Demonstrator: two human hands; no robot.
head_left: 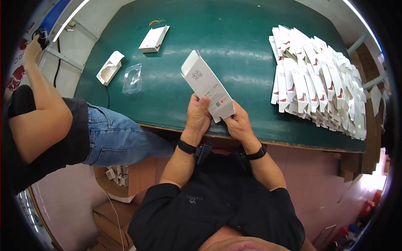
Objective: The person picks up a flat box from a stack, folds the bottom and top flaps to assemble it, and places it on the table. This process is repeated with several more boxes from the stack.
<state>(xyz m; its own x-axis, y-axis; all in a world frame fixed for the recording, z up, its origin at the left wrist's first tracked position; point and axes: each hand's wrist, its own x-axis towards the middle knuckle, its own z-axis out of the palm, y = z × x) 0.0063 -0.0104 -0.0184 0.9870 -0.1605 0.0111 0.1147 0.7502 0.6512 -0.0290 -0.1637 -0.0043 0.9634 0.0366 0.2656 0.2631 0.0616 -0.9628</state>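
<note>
A flat-sided white carton (pixel 208 88) is held by both hands just above the near edge of the green table (pixel 209 31), tilted so that its far end leans to the left. At that far end a flap is left standing open; the face turned upward is printed with dark lettering, a barcode and a small red mark. The carton's near left edge is gripped by the left hand (pixel 197 116), its thumb pressed on the printed face and its fingers clamped around the side, partly hidden. The near right corner is grasped by the right hand (pixel 238 122), whose fingers are closed on the end beside a lower flap; how the hidden fingertips are placed cannot be told. A dark band is worn on each wrist.

To the right, the table is covered by a large, overlapping pile of white cartons (pixel 314 79) marked with red shoe shapes. Farther left, a small white stack (pixel 154 39), an opened white box (pixel 110 69) and a clear plastic tray (pixel 132 78) are set apart. Beside the table's left side, a co-worker (pixel 113 136) in jeans is seen
</note>
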